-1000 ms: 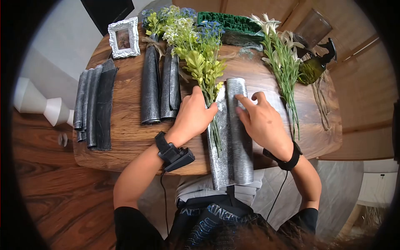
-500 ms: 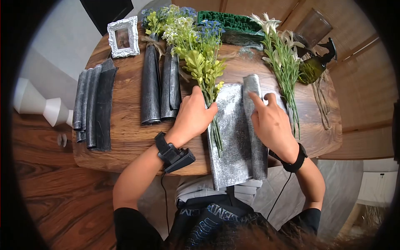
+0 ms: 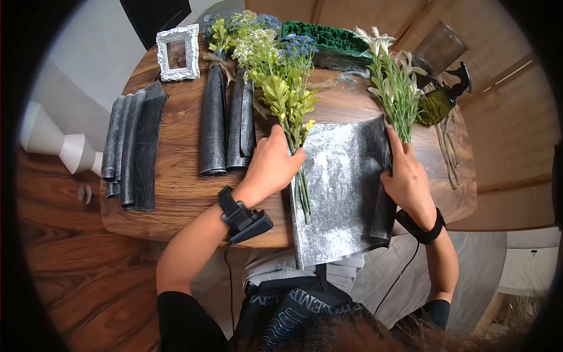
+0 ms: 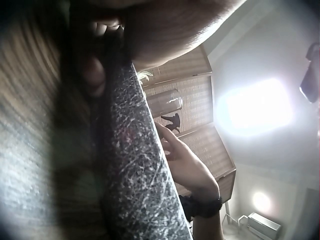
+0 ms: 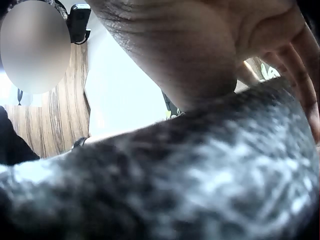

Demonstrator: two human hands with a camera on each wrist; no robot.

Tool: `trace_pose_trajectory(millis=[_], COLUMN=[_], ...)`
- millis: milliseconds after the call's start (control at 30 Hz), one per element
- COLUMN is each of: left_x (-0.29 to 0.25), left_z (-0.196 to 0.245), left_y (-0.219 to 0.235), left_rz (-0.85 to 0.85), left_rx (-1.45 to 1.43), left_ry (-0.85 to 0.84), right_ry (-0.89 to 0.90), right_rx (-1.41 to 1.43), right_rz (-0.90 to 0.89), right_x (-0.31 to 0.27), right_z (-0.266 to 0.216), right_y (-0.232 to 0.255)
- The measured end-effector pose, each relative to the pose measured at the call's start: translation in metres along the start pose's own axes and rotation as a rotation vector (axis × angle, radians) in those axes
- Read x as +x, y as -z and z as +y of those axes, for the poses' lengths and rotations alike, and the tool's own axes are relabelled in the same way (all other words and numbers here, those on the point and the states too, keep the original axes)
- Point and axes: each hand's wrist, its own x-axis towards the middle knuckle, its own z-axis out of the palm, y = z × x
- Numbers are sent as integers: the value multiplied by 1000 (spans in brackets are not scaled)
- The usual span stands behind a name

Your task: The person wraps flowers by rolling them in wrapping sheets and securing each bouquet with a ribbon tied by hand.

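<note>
Across the near edge of the table [image 3: 176,152], a silver sheet [image 3: 334,193] was spread, its right side curled into a roll [image 3: 383,208]. Over the sheet's left side, the flowers [image 3: 287,97] were held by their stems [image 3: 304,196] in the left hand [image 3: 272,162], its fingers closed round them. The roll was touched by the right hand [image 3: 409,182], its fingers nearly straight. Lilies [image 3: 397,94] were laid beyond.

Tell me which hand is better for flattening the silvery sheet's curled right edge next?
Probably the right hand: it is at the curled edge of the silvery sheet, while the left hand is busy gripping the flower stems.
</note>
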Motion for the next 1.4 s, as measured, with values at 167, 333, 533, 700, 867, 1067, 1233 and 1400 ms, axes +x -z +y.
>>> trace_pose_trajectory(millis=[167, 333, 533, 700, 867, 1067, 1233, 1400], left_x=[-1, 0, -1, 0, -1, -3, 11, 13], left_z=[-2, 0, -3, -2, -3, -3, -52, -61], left_y=[-1, 1, -1, 1, -1, 0, -11, 4], left_rz=[-5, -6, -3, -7, -25, 6, -87, -80], left_rx=[-14, 26, -11, -61, 29, -84, -288, -364], left_ry=[-21, 14, -6, 16, 27, -33, -259, -267], right_ry=[-36, -20, -33, -215, -207, -143, 532, 238], right_rx=[-32, -59, 89, 167, 735, 884, 1126, 779], right_rz=[64, 88, 108, -68, -195, -226, -478, -37], right_x=[-7, -6, 2, 16, 14, 23, 27, 68], right_z=[8, 13, 24, 28, -3, -74, -122, -73], right_y=[-17, -26, -17, -1, 43, 86, 53, 1])
